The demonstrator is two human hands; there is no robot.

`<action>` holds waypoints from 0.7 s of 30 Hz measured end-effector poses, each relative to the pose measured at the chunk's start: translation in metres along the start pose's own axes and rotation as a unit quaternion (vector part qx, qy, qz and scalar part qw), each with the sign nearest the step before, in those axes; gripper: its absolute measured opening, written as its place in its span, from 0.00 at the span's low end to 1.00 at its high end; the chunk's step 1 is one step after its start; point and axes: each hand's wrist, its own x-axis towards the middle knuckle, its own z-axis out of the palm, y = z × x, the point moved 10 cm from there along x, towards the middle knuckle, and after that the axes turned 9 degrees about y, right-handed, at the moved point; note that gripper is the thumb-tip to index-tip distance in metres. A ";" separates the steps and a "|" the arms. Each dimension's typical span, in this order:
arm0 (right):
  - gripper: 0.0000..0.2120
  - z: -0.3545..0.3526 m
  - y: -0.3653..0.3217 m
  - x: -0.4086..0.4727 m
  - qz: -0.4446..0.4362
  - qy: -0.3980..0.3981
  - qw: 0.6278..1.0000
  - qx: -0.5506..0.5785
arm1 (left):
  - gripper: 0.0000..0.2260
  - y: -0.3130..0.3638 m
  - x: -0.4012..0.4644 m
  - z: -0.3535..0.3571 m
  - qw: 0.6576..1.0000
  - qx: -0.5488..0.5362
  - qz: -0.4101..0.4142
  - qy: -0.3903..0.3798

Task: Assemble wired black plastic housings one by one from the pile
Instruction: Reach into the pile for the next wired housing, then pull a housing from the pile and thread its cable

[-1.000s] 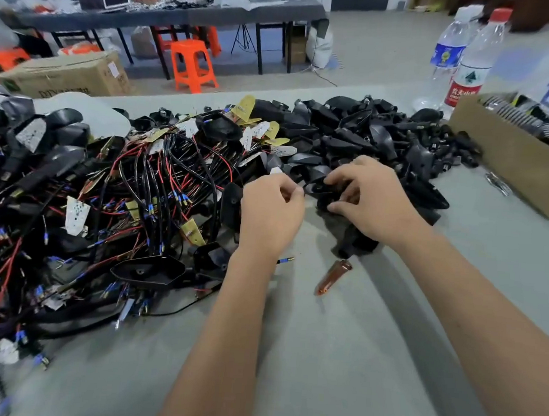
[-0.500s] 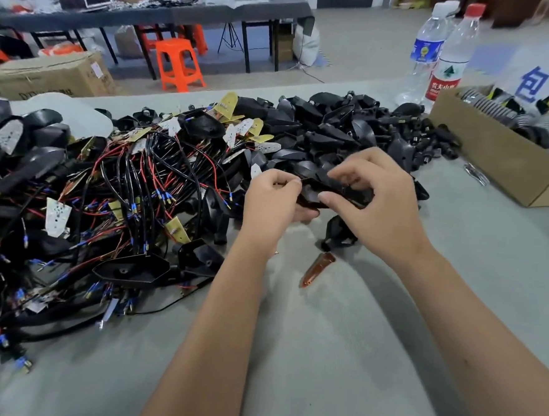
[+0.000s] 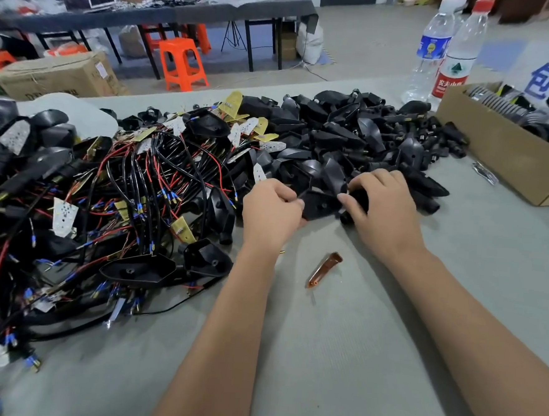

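A black plastic housing (image 3: 319, 205) is held between both hands just above the grey table (image 3: 337, 358). My left hand (image 3: 271, 215) pinches its left end. My right hand (image 3: 385, 212) grips its right end, fingers curled over it. Behind them lies a pile of loose black housings (image 3: 363, 132). To the left spreads a tangle of wired housings (image 3: 131, 191) with red and black wires, blue terminals and small white and yellow boards.
An amber lens piece (image 3: 324, 270) lies on the table below the hands. A cardboard box (image 3: 511, 153) of parts stands at the right, two water bottles (image 3: 446, 54) behind it. Orange stools and a long table are beyond the far edge.
Both hands have lifted the black housing out of the pile's edge and drawn it slightly towards me, spreading apart to hold it by its two ends.
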 end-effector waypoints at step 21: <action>0.12 0.067 -0.149 -0.027 -0.073 -0.223 0.965 0.119 | 0.09 -0.016 0.043 -0.126 0.982 -0.126 -0.070 0.125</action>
